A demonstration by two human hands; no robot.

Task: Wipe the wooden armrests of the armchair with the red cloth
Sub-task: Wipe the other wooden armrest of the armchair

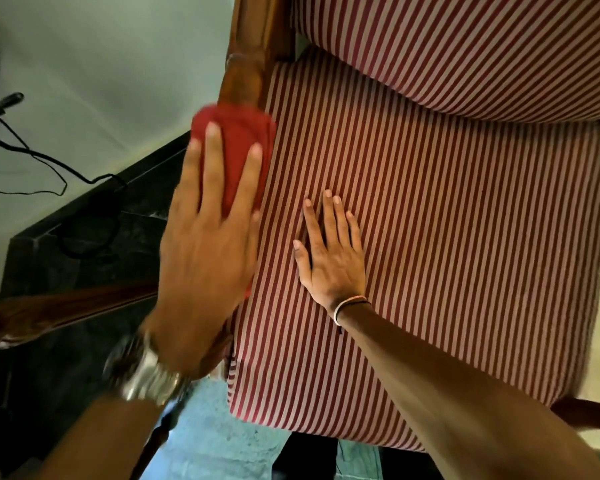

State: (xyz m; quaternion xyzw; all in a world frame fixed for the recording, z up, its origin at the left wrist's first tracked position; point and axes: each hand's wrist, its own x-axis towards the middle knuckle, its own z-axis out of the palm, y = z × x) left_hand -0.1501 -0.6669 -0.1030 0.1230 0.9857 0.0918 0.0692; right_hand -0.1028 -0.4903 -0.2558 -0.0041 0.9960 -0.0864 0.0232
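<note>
The red cloth [236, 140] lies folded on the armchair's left wooden armrest [246, 74], which runs away from me toward the chair back. My left hand [208, 237] lies flat on top of the cloth with fingers spread, pressing it onto the wood; a metal watch sits on that wrist. The part of the armrest under hand and cloth is hidden. My right hand [329, 251] rests flat and open on the red-and-white striped seat cushion [447, 237], a thin band on its wrist. The right armrest is barely visible at the far right edge.
A striped back cushion [465, 39] fills the top right. Left of the chair stands a pale wall [101, 64] with black cables [25, 150] hanging over a dark marble floor strip [118, 223]. Another wooden piece [49, 313] juts in at lower left. Green tiled floor [208, 438] lies below.
</note>
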